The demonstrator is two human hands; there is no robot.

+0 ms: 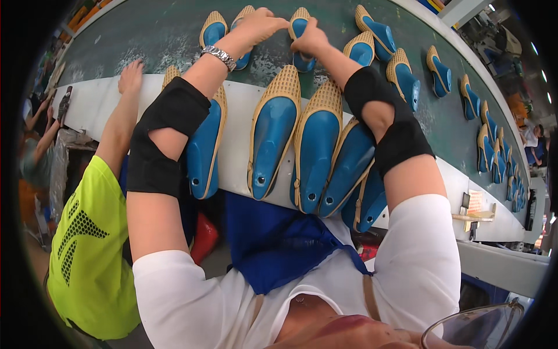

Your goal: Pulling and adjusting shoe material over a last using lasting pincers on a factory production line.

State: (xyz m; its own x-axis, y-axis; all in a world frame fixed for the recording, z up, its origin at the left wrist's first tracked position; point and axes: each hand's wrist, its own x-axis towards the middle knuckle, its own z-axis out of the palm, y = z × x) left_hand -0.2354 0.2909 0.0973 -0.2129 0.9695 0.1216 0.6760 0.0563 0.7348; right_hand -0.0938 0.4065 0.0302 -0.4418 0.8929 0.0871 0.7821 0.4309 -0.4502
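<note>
My right hand [310,39] is closed round the blue last of a woven beige slingback shoe [300,14] on the green conveyor belt. My left hand [261,28] reaches over the belt with its thumb stretched toward that shoe; whether they touch is unclear. Beneath this hand another woven shoe [241,60] is partly covered. Close to me, several woven shoes on blue lasts, such as one shoe [273,131] and its neighbour [317,139], rest on the white ledge [232,145], toes pointing away. My right forearm partly hides the rightmost ones.
The green belt [157,35] curves off to the right, carrying several more shoes [439,72] on lasts. A co-worker in a bright yellow-green shirt [96,250] is close on my left, a hand [130,77] at the belt's edge. A small stand [476,212] is at the right ledge.
</note>
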